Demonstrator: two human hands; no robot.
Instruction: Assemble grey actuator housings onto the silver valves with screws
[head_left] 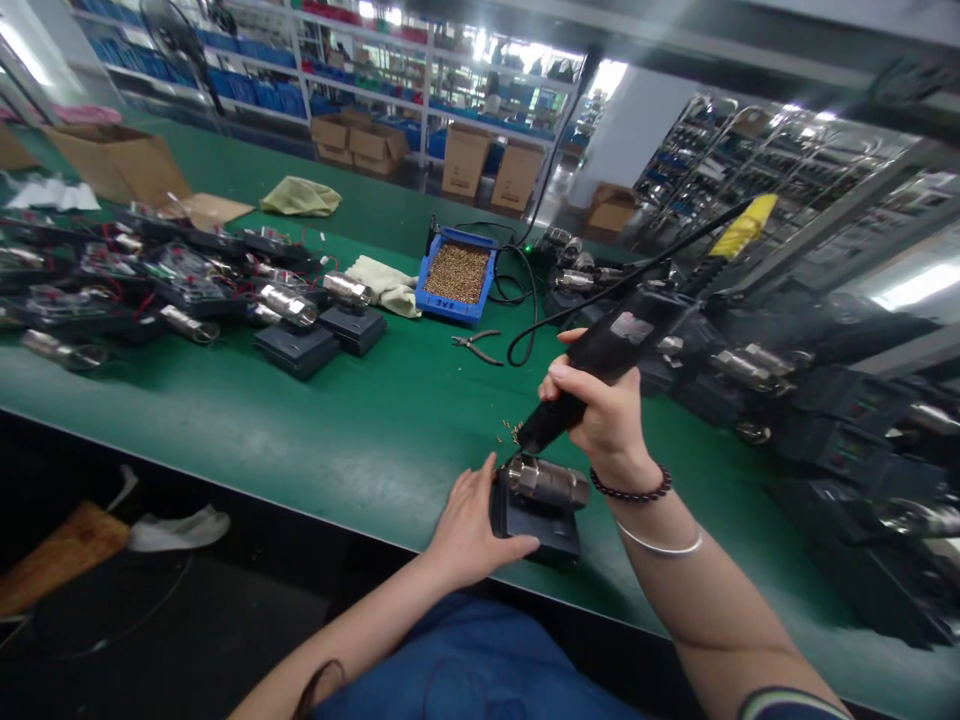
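Note:
My right hand (604, 410) is closed around a black electric screwdriver (600, 355), tilted with its tip down at a small black device with a silver cylinder on top (544, 500). That device sits at the near edge of the green table (315, 430). My left hand (472, 525) rests against the device's left side, fingers curled on it and thumb along its front. The screwdriver's cable runs up and back to the right. A few tiny screws (511, 430) lie on the table just behind the tip.
A blue tray of brass screws (457, 275) and small pliers (476, 345) lie behind. Several similar black devices are stacked at left (300, 335) and right (825, 420). Cardboard boxes and shelving fill the background. A cloth (386, 285) lies beside the tray.

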